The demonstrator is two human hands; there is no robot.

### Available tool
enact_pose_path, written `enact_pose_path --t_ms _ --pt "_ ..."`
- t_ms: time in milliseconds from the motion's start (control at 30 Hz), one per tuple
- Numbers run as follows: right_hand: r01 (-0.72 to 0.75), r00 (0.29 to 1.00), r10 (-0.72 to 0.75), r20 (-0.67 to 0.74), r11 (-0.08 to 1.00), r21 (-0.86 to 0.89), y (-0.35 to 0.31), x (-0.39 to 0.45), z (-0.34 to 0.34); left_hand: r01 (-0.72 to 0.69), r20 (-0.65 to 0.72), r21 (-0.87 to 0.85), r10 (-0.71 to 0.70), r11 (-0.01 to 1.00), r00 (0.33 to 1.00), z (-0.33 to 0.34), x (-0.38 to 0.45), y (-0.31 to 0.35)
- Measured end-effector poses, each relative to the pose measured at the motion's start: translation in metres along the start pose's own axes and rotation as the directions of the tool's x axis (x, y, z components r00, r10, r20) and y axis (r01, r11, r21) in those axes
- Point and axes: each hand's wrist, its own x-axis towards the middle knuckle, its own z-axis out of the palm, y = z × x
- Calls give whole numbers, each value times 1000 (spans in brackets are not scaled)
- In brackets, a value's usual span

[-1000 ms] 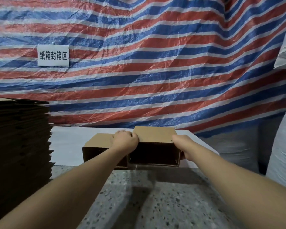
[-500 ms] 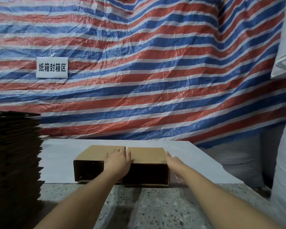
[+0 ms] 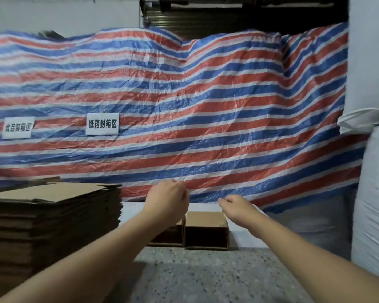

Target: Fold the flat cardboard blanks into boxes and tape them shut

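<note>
1. Cardboard box (image 3: 206,228) lies on its side on the white tabletop (image 3: 243,237), open end toward the person, a second box (image 3: 169,236) touching its left side.
2. Both hands hover above it, touching nothing.
3. Left hand (image 3: 167,200) is loosely curled and empty; right hand (image 3: 235,205) is relaxed and empty.
4. Flat blanks (image 3: 53,215) are stacked at the left, nearer the left hand.

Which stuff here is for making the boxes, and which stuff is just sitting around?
For the job:
- two boxes, side by side on the white sheet
- stack of flat blanks, at left
- left hand and right hand, both raised above the boxes, holding nothing

Just around:
- striped tarp
- two signs
- white sacks, at right
</note>
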Motion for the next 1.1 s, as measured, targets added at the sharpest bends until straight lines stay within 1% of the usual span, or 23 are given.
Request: enact_pose_path --t_ms 100,167,200,267,333,400,467,500,533,567,667,767,800,833,867,900,933,967,1000,1100 --pt "55 998 -55 4 996 -76 -21 -38 -9 -13 -13 94 14 995 1000 -63 -18 -13" --pt "76 997 -74 29 993 -87 -32 -61 -13 16 -10 191 -15 981 1000 -99 -29 -31" --pt "82 996 -79 42 993 -82 -36 -71 -15 51 2 247 -53 968 999 -113 -34 -42" --pt "92 994 -87 61 992 -86 -43 -86 -19 147 57 365 -179 919 982 -133 -44 -67" --pt "99 994 -94 62 991 -90 -49 -96 -23 231 149 473 -335 850 930 -141 -54 -93" --pt "115 992 -108 71 988 -100 -52 -105 -24 286 215 557 -468 780 857 -143 -65 -117" --pt "122 990 -113 86 985 -118 -51 -110 -24 321 275 581 -551 748 788 -139 -74 -134" --pt "124 989 -112 98 984 -127 -49 -111 -24 322 306 567 -556 758 773 -136 -79 -139" --pt "126 987 -111 113 983 -135 -47 -113 -23 313 328 547 -543 777 773 -133 -84 -142" --pt "127 986 -109 127 982 -142 -45 -114 -21 298 329 533 -518 792 789 -129 -89 -144" --pt "122 983 -98 155 980 -157 -39 -113 -17 247 243 555 -439 794 865 -118 -102 -140" --pt "115 982 -86 167 978 -171 -38 -113 -11 203 179 577 -365 791 914 -121 -111 -129" --pt "115 982 -86 169 979 -170 -39 -112 -9 191 134 564 -317 803 939 -126 -113 -125" --pt "120 981 -92 168 978 -168 -40 -113 -7 172 63 525 -240 833 969 -133 -113 -121" --pt "133 982 -106 159 977 -167 -42 -113 -5 138 -22 444 -144 885 989 -141 -111 -117" --pt "150 982 -129 136 975 -161 -46 -113 -5 98 -94 323 -71 941 993 -151 -109 -113" --pt "168 983 -155 99 976 -140 -50 -113 -6 61 -153 178 -34 982 988 -161 -105 -107" --pt "184 982 -180 54 977 -105 -55 -112 -8 35 -202 50 -25 998 979 -172 -99 -100" --pt "203 979 -202 9 978 -57 -60 -110 -11 17 -248 -36 -25 999 969 -184 -93 -93" --pt "236 965 -218 -147 964 120 -73 -105 -29 -51 -389 -199 -31 979 921 -212 -76 -72"
